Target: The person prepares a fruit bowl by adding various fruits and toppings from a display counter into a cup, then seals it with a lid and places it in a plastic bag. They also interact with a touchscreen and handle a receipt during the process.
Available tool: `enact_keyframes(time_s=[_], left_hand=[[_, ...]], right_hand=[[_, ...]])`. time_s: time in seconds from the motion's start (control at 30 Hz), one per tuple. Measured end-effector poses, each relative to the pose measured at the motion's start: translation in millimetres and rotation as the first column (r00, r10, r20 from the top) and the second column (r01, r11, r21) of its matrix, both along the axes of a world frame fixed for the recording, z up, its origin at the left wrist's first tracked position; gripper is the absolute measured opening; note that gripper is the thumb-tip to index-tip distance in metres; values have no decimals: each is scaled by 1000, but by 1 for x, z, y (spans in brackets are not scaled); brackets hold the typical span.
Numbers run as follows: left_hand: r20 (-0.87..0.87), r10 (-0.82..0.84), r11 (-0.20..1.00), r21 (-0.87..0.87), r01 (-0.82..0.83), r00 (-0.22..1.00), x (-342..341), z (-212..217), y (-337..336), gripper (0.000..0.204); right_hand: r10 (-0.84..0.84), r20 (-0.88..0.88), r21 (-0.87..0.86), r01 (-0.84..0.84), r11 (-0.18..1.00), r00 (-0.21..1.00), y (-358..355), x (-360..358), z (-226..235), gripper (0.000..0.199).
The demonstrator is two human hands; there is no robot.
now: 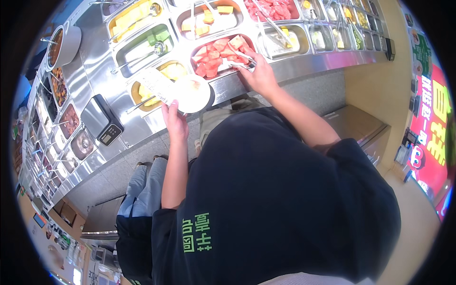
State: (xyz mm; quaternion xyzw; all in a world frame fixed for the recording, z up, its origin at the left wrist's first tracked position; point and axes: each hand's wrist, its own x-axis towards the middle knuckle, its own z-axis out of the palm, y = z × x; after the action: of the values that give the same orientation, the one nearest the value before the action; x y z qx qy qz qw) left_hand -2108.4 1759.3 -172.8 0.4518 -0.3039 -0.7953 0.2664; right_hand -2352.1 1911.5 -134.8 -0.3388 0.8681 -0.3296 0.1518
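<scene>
My left hand [175, 121] grips the near rim of a white plate [192, 92], thumb on top, fingers curled under it; the plate hangs over the front edge of the steel bench [304, 64], partly covering a pan of yellow pieces [171, 71]; a slip of paper [156, 85] lies across the plate's left side; my right hand [259, 76] is closed round tongs [242, 61], whose tips reach into the pan of red melon chunks [219, 56] just right of the plate; I cannot tell whether the tongs pinch a piece; beyond the melon sit one pan of red meat-like cubes [270, 8], one pale pan with a green lump [145, 45], and a row of smaller tubs [342, 35] to the right, too many and too blurred to count; a small grey scale [102, 118] stands left of the plate; one round bowl [64, 45] sits far left; my dark shirt [285, 199] fills the foreground.
</scene>
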Motion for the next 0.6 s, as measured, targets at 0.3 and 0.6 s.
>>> enact_keyframes(time_s=[0.3,0.6], left_hand=[[23,-18,1000,0,18,1000,-6,2,1,47],[36,-29,1000,9,29,999,-13,2,2,48]], right_hand=[[-40,38,73,37,997,998,-10,-12,-22,49],[-234,359,-264,339,903,904,17,-66,-29,44]])
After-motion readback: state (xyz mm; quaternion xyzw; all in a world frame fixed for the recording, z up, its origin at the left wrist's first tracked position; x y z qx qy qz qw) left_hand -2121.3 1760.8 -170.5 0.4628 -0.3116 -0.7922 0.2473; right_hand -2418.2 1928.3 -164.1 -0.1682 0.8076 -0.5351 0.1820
